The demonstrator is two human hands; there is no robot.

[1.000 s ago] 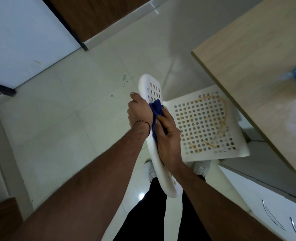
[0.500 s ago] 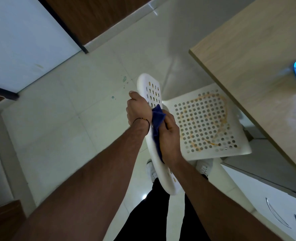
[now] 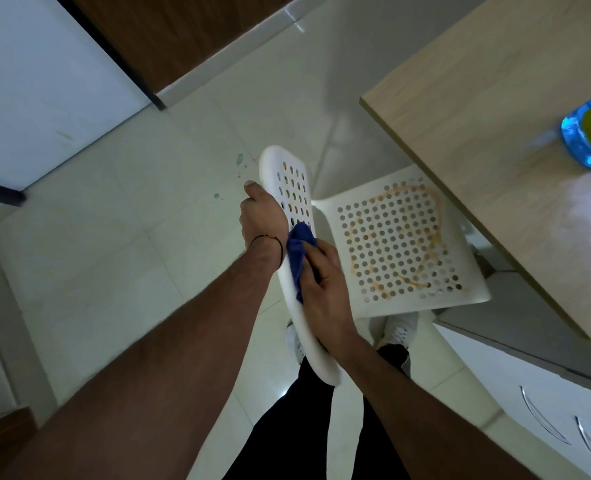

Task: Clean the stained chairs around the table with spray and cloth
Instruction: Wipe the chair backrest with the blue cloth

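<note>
Stain (image 3: 405, 192), an orange ring on the perforated chair seat (image 3: 408, 304), lies just right of the backrest (image 3: 283, 174) and looks unwiped. Backrest is seen nearly edge-on, long axis running from the person's legs outward over the floor. Blue cloth (image 3: 299, 252) is pressed on the backrest's seat-facing side, about midway along. Right-hand grip (image 3: 325, 292) is curled round the cloth on the backrest's seat side, so it is nearer the stain. Left-hand grip (image 3: 261, 216) is clamped on the backrest's opposite edge, steadying it. Likely next: cloth goes right, off the backrest onto the seat. Spray bottle (image 3: 588, 136) stands on the desk (image 3: 477, 109), well right of the backrest, past the seat.
</note>
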